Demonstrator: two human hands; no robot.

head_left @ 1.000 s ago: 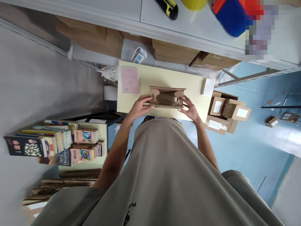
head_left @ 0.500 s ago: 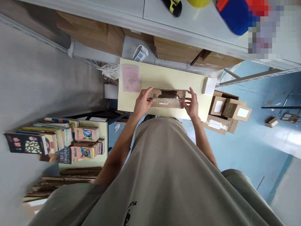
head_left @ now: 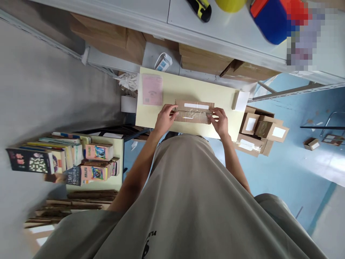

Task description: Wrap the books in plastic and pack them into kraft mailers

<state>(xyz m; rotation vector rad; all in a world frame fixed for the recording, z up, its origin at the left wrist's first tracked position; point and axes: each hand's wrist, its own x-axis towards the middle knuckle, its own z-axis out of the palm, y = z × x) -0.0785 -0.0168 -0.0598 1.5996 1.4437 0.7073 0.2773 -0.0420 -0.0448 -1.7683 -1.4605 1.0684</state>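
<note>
A small brown cardboard box (head_left: 194, 116) lies on the pale yellow tabletop (head_left: 185, 86) in front of me, its two top flaps meeting along a middle seam. White label strips and shiny clear tape show on the flaps. My left hand (head_left: 165, 118) grips the box's left end, thumb on the near flap and fingers at the far one. At the right end my right hand (head_left: 219, 121) pinches the box in the same manner. What lies inside is hidden by the flaps.
A pink printed sheet (head_left: 152, 90) lies left on the table, a white box (head_left: 240, 100) right. Behind stands a grey shelf with cartons (head_left: 206, 59) and a power strip (head_left: 164, 63). Books (head_left: 97, 153) are stacked at lower left; cardboard boxes (head_left: 252, 126) sit at right.
The far flap of the cardboard box has folded down toward me, covering the opening that showed before. Both hands' fingers came down with it.
</note>
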